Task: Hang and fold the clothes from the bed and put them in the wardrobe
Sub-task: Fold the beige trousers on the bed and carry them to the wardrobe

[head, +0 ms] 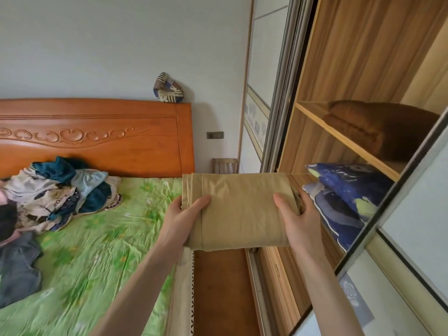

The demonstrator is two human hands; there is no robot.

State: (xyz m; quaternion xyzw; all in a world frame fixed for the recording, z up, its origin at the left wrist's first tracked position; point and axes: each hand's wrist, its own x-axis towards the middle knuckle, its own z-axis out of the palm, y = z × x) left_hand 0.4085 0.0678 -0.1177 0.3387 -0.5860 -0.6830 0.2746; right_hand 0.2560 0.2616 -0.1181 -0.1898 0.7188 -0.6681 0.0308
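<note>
A folded tan garment (238,212) hangs in the air between the bed and the open wardrobe (315,146). My left hand (180,220) grips its left edge, thumb on top. Its right edge is held by my right hand (297,218), thumb on top and fingers curled underneath. The garment's far right corner reaches the wardrobe opening, level with the lower shelf. A heap of unfolded clothes (55,192) lies on the bed (97,251) near the headboard, at the left. A grey garment (18,265) lies apart at the bed's left edge.
In the wardrobe, blue patterned pillows (344,197) fill the lower shelf and a brown blanket (373,127) lies on the shelf above. Its sliding door (412,214) stands at the right. A narrow wooden floor strip (218,287) separates bed and wardrobe. A patterned cushion (167,89) sits on the headboard (97,132).
</note>
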